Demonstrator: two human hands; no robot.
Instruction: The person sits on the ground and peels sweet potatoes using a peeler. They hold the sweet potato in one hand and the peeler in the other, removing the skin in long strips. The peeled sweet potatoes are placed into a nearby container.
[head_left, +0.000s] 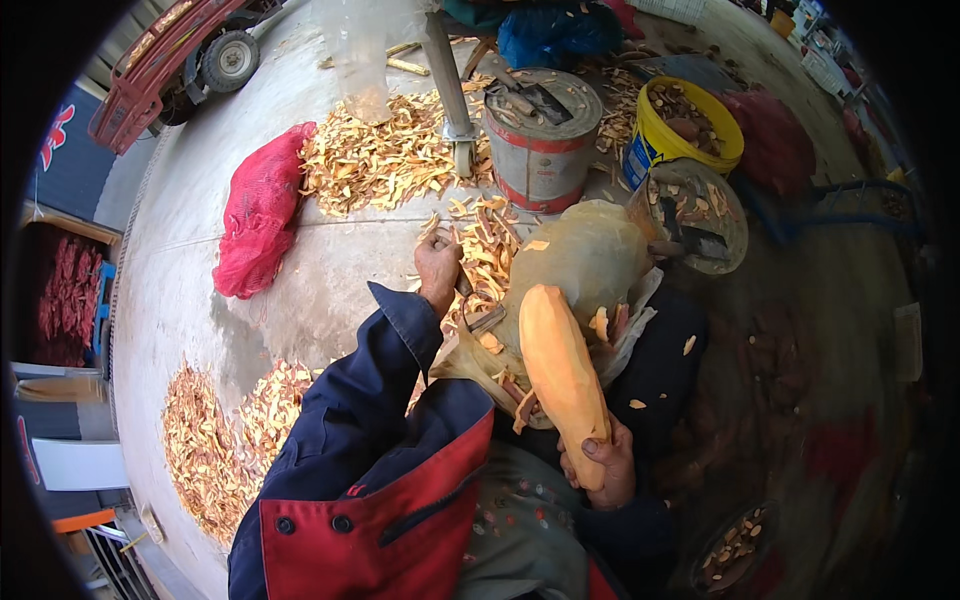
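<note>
A large peeled sweet potato (559, 352), orange and bare of skin, leans over my lap. My right hand (611, 465) grips its lower, narrower end, with the thumb on top. Farther forward, my left hand (437, 268) is closed around the dark handle of a peeling tool (465, 285); its working end is partly lost among the peels. The tool is apart from the sweet potato. Beneath the sweet potato's upper end lies a yellowish plastic sheet (577, 244), with peel strips (525, 409) on it. What the sheet covers is hidden.
Peel heaps (390, 150) lie on the concrete floor, near a red mesh sack (262, 210). Ahead stand a metal drum (544, 161) with a broad-bladed tool (546, 103) on its lid, a caster-wheeled leg (448, 82) and a yellow bucket (645, 142). A red cart (161, 60) is at far left.
</note>
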